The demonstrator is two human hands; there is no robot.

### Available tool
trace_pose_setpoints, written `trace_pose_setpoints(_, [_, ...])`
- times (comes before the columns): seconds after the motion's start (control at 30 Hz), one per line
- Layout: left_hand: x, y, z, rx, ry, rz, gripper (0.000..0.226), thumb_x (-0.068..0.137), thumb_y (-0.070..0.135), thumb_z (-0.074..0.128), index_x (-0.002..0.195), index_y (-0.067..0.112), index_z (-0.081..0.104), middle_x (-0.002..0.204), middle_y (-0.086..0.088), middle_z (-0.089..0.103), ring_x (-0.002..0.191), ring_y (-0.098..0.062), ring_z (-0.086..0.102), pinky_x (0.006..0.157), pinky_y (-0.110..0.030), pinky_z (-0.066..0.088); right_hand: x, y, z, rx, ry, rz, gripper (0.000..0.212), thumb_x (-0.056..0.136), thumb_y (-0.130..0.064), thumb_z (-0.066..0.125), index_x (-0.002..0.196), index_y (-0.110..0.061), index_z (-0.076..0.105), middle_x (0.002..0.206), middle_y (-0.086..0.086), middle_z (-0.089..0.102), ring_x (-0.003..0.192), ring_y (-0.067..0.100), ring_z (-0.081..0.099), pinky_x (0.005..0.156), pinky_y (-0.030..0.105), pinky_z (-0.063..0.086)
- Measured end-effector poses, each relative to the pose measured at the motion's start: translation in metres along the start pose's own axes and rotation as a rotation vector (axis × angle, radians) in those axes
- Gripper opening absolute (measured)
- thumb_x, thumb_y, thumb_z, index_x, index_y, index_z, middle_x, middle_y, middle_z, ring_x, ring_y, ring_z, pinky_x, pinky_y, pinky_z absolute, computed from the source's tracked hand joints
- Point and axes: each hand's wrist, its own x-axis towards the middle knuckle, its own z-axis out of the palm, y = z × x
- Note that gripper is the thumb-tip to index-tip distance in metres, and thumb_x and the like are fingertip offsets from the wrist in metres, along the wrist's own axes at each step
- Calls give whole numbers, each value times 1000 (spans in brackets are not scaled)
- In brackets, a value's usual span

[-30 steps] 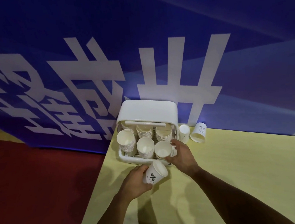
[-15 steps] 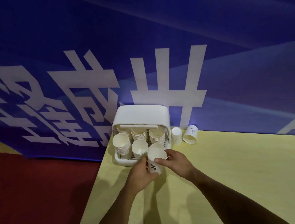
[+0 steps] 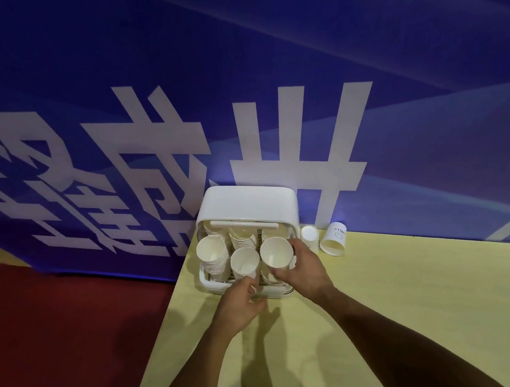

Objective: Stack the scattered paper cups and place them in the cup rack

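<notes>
The right hand [image 3: 303,269] curls round a paper cup [image 3: 276,251] over the front right slot of the cup rack [image 3: 248,200], while the left hand [image 3: 240,305] sits at the rack's front edge, grip unclear, and an upturned cup [image 3: 309,236] and a tipped cup [image 3: 334,238] rest just beside the rack on the table [image 3: 408,291].

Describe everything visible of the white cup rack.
The cup rack is a white, rounded, plastic-looking box, its hood raised at the back, a bar across the opening. It stands on the far left corner of the yellow table by the blue banner. Stacks of paper cups lean inside. The right hand grips the front right stack's top cup; the left hand is at its front edge.
</notes>
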Motion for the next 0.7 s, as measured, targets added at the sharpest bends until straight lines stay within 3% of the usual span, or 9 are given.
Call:
trace_pose_setpoints(0.1, [3,-6,-1,10,4,-15,31,82,27,74,110,18,64,106,6,62,93,-9,59,87,-28,51,4,5,9,-66,-26,3,63,65,-54,76,118,-34,50,111,-15,59,100,11,58,77,28,46])
trace_pose_setpoints(0.3, [9,-14,2,26,-4,-19,28,82,28,73,107,18,65,106,8,64,86,-5,58,80,-20,49,13,21,19,-229,-53,21,69,72,-47,80,129,-19,50,124,2,56,111,21,56,87,31,48])
trace_pose_setpoints(0.53, [13,-11,7,43,-68,-7,23,80,31,74,99,21,66,97,10,64,84,-4,57,82,-24,51,13,35,9,-325,-136,96,70,76,-29,74,138,-13,45,133,8,51,121,25,51,97,33,46])
trace_pose_setpoints(0.7, [22,10,18,-26,-181,39,18,73,35,73,88,30,64,88,9,66,78,-2,60,84,-27,54,1,55,-12,-347,-150,179,65,84,-26,65,143,-11,40,138,9,47,125,25,48,101,33,44])
